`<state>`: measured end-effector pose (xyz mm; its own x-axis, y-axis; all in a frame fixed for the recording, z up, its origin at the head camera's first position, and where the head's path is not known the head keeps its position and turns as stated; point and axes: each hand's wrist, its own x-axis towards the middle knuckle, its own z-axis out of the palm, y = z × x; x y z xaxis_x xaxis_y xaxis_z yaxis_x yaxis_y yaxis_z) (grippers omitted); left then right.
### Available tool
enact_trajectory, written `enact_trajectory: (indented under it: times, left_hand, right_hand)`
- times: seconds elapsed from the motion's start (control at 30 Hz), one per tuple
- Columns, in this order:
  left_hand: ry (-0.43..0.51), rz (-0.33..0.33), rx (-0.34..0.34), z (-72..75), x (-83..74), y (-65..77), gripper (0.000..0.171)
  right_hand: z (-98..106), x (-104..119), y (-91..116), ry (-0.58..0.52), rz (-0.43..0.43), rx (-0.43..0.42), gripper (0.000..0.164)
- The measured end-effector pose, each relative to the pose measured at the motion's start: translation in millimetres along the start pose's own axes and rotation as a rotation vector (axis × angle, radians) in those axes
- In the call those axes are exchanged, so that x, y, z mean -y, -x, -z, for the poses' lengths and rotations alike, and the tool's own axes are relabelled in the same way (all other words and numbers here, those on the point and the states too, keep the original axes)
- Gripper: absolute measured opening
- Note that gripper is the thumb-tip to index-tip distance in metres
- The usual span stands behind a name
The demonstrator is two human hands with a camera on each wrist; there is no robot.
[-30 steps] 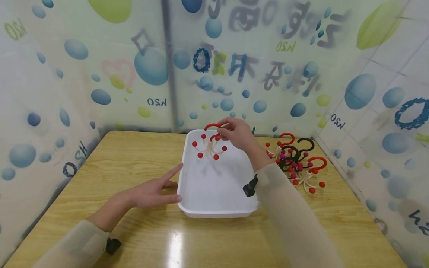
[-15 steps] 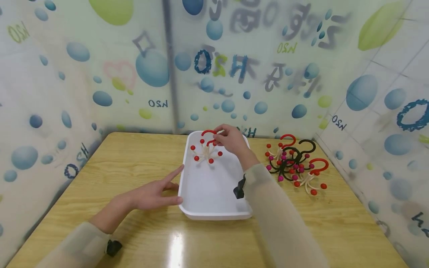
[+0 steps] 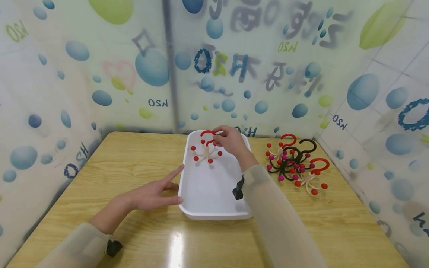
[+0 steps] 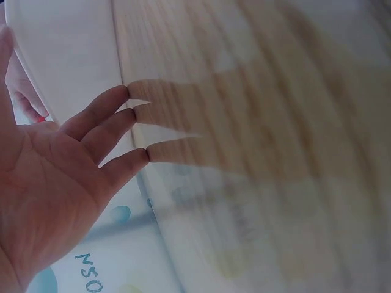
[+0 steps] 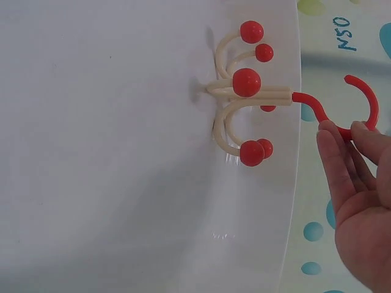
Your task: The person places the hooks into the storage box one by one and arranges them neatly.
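Note:
My right hand pinches the red hook of a cream multi-arm hanger between thumb and fingers. In the right wrist view the hanger has several curved cream arms tipped with red balls. Its hook points up, and its arms are at the floor of the white tray, in the tray's far left part. My left hand is spread at the tray's left side, with thumb and forefinger against the rim. The left wrist view shows that palm, its other fingertips touching the wooden table.
To the right of the tray lies a pile of similar hangers, among them a black one with magenta balls and a red-hooked one. A bubble-patterned curtain stands along the table's back edge.
My right hand has moved down and slightly left, lowering the hanger to the tray floor. Over the last half second it has hardly moved. My left hand has stayed at the rim.

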<state>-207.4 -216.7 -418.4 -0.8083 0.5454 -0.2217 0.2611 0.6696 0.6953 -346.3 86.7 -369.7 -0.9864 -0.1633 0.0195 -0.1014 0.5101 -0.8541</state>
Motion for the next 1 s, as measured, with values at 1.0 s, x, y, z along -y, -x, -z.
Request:
enact_trajectory:
  times: [1.0]
  left_hand:
    - [-0.012, -0.01, -0.005, -1.9, -1.3, -2.3, 0.108]
  right_hand:
    - [69, 5, 47, 0.088, 0.111, -0.022, 0.036]
